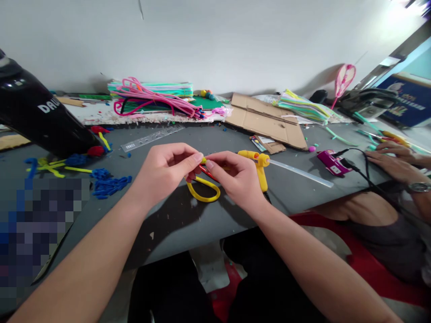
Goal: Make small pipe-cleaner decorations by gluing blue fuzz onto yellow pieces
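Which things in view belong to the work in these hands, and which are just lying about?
Apparently in the job:
yellow-green piece, pinched in the left hand
red piece, between the hands
yellow loop, below them
yellow glue gun, beside the right hand, unheld but probably for use

Apparently just lying about:
clear ruler
large cardboard
black container

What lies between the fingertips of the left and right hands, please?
In the head view, a small yellow-green piece shows between the fingertips of the left hand and the right hand, with a thin red strip just below it.
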Tool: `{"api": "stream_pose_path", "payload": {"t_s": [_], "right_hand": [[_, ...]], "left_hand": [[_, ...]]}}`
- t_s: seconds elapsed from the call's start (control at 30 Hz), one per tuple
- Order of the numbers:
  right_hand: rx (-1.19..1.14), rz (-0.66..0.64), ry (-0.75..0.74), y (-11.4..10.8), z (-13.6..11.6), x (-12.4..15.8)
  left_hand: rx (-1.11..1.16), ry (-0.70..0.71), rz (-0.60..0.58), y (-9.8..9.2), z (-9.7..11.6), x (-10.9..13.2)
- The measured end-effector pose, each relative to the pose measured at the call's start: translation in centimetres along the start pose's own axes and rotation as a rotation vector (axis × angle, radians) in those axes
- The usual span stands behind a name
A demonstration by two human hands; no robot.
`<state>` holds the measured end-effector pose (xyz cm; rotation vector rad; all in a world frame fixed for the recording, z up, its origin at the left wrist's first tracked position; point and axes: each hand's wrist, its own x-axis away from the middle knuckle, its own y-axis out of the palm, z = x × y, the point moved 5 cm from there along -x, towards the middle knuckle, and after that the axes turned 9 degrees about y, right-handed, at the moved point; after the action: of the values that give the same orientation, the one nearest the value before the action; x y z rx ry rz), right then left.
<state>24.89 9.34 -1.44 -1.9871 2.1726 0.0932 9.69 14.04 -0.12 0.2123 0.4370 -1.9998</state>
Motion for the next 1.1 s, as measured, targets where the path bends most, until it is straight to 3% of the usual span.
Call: {"api": "stream_pose_path", "payload": {"t_s": [0.1, 0.27, 0.47, 1.1], "right_hand": [[0.037, 0.011, -0.009, 0.1, 0.2, 0.0], [-0.010, -0.068, 0.128, 1.2, 1.3, 0.3], [-0.093, -0.023, 0.196, 1.7, 1.6, 0.5], [-0.120, -0.091, 0.231, 2.6, 1.5, 0.6]], "left_hand": [[0.019, 0.031, 0.047, -0.2, -0.1, -0.1], [0.026, 0.113, 0.210, -0.8, -0.3, -0.3], [0.203, 0.049, 0.247, -0.1, -1.3, -0.3], [0.341, -0.011, 0.318, -0.2, -2.2, -0.2]]}}
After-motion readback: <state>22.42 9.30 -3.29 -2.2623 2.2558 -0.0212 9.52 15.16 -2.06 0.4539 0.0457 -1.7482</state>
